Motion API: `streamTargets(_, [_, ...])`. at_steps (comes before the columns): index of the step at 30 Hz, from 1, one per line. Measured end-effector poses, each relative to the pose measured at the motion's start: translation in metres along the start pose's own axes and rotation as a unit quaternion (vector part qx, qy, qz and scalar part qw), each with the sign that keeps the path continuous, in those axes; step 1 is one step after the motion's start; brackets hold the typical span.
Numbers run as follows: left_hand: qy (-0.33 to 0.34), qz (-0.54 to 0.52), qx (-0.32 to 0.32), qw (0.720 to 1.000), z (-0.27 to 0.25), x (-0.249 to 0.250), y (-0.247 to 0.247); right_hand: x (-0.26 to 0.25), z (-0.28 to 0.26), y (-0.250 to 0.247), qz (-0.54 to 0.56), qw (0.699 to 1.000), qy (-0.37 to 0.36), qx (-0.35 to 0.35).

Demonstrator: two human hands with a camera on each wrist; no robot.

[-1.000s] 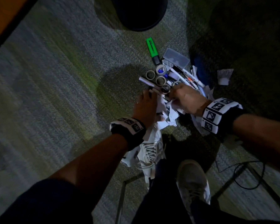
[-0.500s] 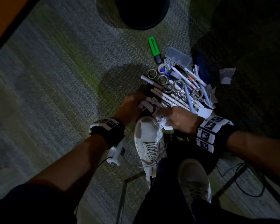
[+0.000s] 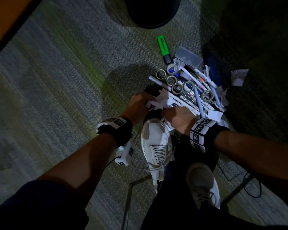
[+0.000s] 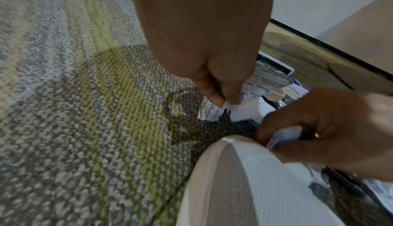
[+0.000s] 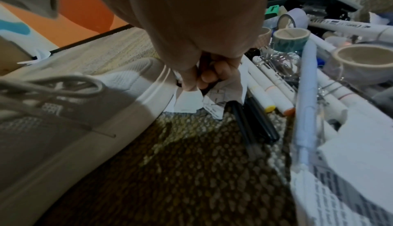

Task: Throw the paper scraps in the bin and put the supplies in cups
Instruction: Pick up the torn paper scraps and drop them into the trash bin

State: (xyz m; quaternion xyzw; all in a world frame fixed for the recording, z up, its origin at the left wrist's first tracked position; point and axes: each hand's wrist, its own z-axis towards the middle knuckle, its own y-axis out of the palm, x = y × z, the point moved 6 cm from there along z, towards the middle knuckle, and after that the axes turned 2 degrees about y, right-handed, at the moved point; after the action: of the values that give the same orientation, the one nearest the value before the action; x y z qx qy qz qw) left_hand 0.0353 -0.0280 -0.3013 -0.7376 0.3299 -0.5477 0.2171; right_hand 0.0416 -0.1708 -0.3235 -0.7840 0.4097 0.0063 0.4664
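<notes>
A heap of pens, markers point(image 3: 188, 105), tape rolls point(image 3: 171, 80) and torn paper scraps point(image 3: 158, 102) lies on the carpet. My left hand point(image 3: 140, 105) pinches printed paper scraps point(image 4: 214, 110) between thumb and fingers at the heap's near left edge. Just to its right, my right hand point(image 3: 176, 115) grips crumpled white scraps point(image 5: 189, 101) in curled fingers, right beside the toe of my white shoe point(image 3: 156, 138). White markers point(image 5: 268, 88) and black pens point(image 5: 251, 120) lie to the right of that hand. The dark bin point(image 3: 151, 12) stands at the far end of the carpet.
A green highlighter point(image 3: 163, 46) and a clear plastic case point(image 3: 188, 56) lie at the heap's far side. A loose paper scrap point(image 3: 238, 77) sits apart at the right. My second shoe point(image 3: 201, 183), metal chair legs point(image 3: 128, 201) and a black cable point(image 3: 249, 181) are near me.
Both hands pulled back from the middle of the heap toward my shoe, gathering scraps. The left hand went from flat on the papers to pinching them.
</notes>
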Motion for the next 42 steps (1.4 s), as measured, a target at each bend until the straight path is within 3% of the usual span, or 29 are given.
streamTargets(5, [-0.022,-0.055,0.036,0.998,-0.001,-0.004,-0.019,0.027,-0.005,-0.003,0.111,0.991,0.022,0.066])
streamTargets(8, [-0.037,-0.105,0.049,0.993,-0.003,-0.011,-0.027,0.053,-0.021,-0.026,0.225,0.961,0.066,0.147])
streamTargets(10, [-0.046,-0.117,0.061,0.990,-0.003,-0.015,-0.028,0.066,-0.035,-0.037,0.236,0.951,0.090,0.181])
streamTargets(12, [-0.048,-0.112,0.069,0.990,-0.003,-0.015,-0.027,0.064,-0.041,-0.034,0.240,0.955,0.090,0.150])
streamTargets(15, [-0.015,-0.103,0.068,0.992,-0.005,-0.002,-0.019,0.041,-0.039,-0.011,0.240,0.968,0.032,0.062])
streamTargets(17, [-0.042,-0.119,0.054,0.990,-0.006,-0.001,-0.012,0.026,-0.034,0.003,0.200,0.980,-0.008,0.018])
streamTargets(20, [-0.058,-0.118,0.053,0.990,-0.006,-0.001,-0.005,0.016,-0.023,0.019,0.126,0.991,0.002,-0.039])
streamTargets(24, [-0.065,-0.141,0.067,0.986,0.000,-0.006,-0.004,0.018,-0.013,0.029,0.059,0.996,0.016,-0.057])
streamTargets(29, [-0.111,-0.186,0.078,0.973,0.003,-0.022,-0.006,0.020,-0.006,0.013,0.158,0.987,0.008,-0.009])
streamTargets(34, [-0.124,-0.214,0.079,0.966,0.004,-0.029,-0.010,0.021,-0.007,-0.027,0.149,0.988,-0.003,0.045])
streamTargets(38, [-0.151,-0.192,0.071,0.967,-0.003,-0.032,-0.004,0.017,-0.008,-0.024,0.175,0.984,0.009,-0.042])
streamTargets(42, [-0.164,-0.184,0.081,0.966,-0.008,-0.034,-0.001,0.008,-0.016,0.008,0.067,0.994,0.010,-0.087])
